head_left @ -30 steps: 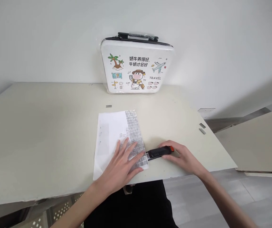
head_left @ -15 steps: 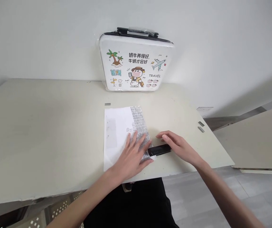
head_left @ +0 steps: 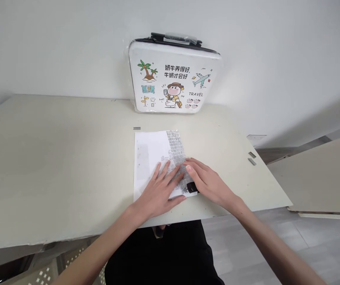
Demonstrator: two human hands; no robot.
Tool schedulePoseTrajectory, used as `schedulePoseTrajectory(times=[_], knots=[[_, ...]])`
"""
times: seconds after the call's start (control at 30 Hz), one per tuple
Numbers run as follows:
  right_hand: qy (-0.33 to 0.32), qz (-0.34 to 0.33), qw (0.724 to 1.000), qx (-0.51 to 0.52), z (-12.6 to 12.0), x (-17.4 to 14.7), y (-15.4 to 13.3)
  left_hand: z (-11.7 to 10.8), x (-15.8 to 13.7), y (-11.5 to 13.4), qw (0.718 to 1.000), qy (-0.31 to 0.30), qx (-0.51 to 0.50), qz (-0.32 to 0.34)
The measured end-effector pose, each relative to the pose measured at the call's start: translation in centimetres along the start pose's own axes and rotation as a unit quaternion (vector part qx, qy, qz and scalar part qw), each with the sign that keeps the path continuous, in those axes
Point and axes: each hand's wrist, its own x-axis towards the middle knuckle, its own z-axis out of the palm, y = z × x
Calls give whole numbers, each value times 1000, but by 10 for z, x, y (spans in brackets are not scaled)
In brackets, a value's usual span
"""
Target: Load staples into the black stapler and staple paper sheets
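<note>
So here I am, my left hand (head_left: 158, 194) lying flat on the paper (head_left: 152, 152), wide open, fingers spreading, palm down, gripping nothing, and the paper is lying on the table (head_left: 63, 166) near the edge closest to me! A band of grey rows is running down the paper's right side, and my left fingertips are reaching onto it. Over on the right, my right hand (head_left: 211, 184) is curving above the stapler (head_left: 191, 187), half open, fingers bending toward the grey band; whether it is actually gripping the stapler, I cannot tell, as the hand is hiding most of it. Only the stapler's black front end is showing, sitting over the paper's lower right corner. Just beyond the paper's far edge, one small grey strip (head_left: 137, 128) is lying on the table, while two more strips (head_left: 252, 158) are lying side by side near the right edge. At the back, a white cartoon case (head_left: 174, 77) is standing upright by the wall (head_left: 69, 47), its black handle (head_left: 175, 38) pointing up
</note>
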Motion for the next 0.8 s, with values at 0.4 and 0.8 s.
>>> schedulePoseTrajectory(times=[0.4, 0.8], knots=[[13, -12, 1000, 0, -1, -1, 7, 3, -4, -4, 999, 24, 12, -20], [0, 0, 1000, -8, -2, 0, 10, -1, -11, 0, 998, 19, 33, -41]])
